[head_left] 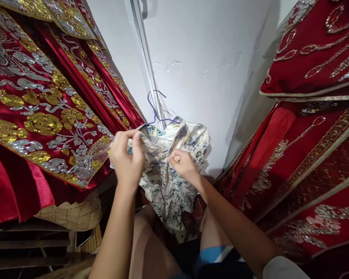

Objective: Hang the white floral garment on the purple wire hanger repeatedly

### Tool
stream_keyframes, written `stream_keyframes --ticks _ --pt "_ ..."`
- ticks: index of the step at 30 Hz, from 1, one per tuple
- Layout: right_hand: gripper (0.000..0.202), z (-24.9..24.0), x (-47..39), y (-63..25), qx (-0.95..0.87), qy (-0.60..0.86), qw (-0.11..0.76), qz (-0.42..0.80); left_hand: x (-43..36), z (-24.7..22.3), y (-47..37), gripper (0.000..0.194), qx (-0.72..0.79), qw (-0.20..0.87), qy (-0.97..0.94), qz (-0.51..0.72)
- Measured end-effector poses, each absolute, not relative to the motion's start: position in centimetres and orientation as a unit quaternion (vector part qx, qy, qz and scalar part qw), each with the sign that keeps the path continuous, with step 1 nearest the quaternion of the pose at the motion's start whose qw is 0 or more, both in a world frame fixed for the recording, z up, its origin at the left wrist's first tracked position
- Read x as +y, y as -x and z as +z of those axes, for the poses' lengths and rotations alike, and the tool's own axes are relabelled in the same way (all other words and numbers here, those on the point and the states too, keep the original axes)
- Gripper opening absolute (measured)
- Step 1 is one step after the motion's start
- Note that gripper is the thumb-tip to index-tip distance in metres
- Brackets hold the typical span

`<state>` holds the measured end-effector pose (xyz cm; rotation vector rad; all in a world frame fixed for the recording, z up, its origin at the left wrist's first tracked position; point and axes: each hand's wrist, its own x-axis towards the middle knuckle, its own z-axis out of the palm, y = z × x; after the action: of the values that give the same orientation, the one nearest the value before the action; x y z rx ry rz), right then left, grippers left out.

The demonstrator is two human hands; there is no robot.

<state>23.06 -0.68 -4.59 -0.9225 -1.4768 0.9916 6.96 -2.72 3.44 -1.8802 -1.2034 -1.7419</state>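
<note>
A pale floral blouse (168, 190) hangs in front of me on a thin purple hanger (155, 110), its hook pointing up beside a white pole. My left hand (127, 155) pinches the blouse's collar or shoulder edge on the left, with thumb and index finger closed together on the cloth. Lower and to the right, my right hand (182, 162) has its fingers curled shut on the front opening of the blouse. Part of the hanger's arms is covered by the fabric.
Red embroidered garments with gold and silver sequins (43, 120) hang close on the left. More red beaded garments (308, 155) hang on the right. A white pole (144, 50) runs along the white wall (209, 50). Wooden slats (26, 244) and a phone-like dark object (84, 237) sit low left.
</note>
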Motion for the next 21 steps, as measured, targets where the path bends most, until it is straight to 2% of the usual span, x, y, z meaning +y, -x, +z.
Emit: stream_keyframes --ticks 2,6,8,14,18,21 --pt "0.018 -5.7 -1.6 -23.2 -0.610 0.382 0.529 0.449 -1.4 3.2 -4.8 0.021 -0.438 0.116 0.592 -0.666" --pt "0.019 -6.5 -4.5 -23.0 -0.609 0.365 0.512 0.483 2.2 1.0 -0.4 0.009 -0.407 -0.153 0.384 -0.814" --pt "0.020 -6.5 -5.6 -22.7 -0.611 0.357 0.506 0.493 3.8 -0.4 1.2 0.012 -0.403 -0.218 0.324 -0.828" --pt "0.022 -6.8 -6.5 -22.6 -0.612 0.356 0.496 0.502 5.3 -4.5 2.9 0.014 -0.454 -0.308 0.265 -0.793" --pt "0.023 -8.6 -6.9 -22.8 -0.581 0.355 0.506 0.530 3.3 -7.8 1.4 0.006 -0.466 -0.362 0.270 -0.761" --pt "0.023 -10.4 -7.6 -23.0 -0.510 0.350 0.533 0.577 0.8 -10.7 -1.1 0.009 -0.453 -0.375 0.279 -0.759"
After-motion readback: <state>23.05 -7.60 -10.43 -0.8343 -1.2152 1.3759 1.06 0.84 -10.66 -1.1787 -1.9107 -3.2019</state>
